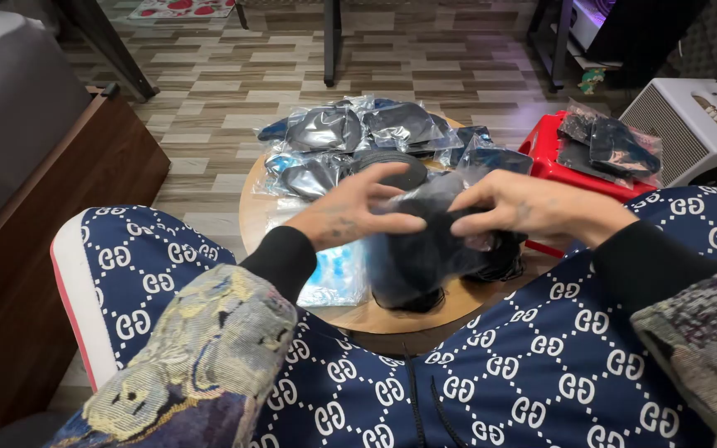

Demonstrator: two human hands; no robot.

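Note:
My left hand (357, 209) and my right hand (524, 206) meet over a small round wooden table (252, 217) in front of my knees. Between them they hold a black item in a clear plastic bag (425, 249). The left fingers are spread along its left side, the right fingers pinch its top edge. The motion blurs the bag. Behind the hands lie several more clear bags with black items (350, 137) piled on the table's far side. A bluish plastic bag (335, 274) lies flat under my left wrist.
A red plastic stool (551, 153) to the right carries more bagged black items (612, 145). A white box-shaped speaker (690, 133) stands at the far right. A brown wooden cabinet (51, 199) is on the left. Dark furniture legs (332, 37) stand on the wood-patterned floor.

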